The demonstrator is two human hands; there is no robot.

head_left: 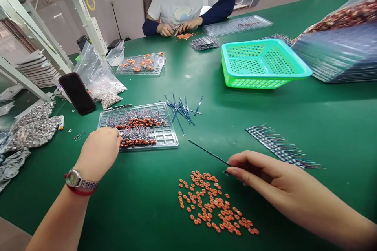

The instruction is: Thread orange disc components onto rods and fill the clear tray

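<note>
My left hand, with a watch on its wrist, is closed at the front left edge of a clear tray of small wired orange-and-dark parts. What its fingertips hold is hidden. On the right, my right hand pinches the near end of a thin dark strip, which points up and left. Just below the strip lie scattered orange rings. More dark strips lie in a loose pile right of the tray. A row of wired boards rests beyond my right hand.
A green basket stands at the back right beside stacked trays. Across the table a person works with both hands. A phone, plastic bags and bags of small metallic parts are at the left.
</note>
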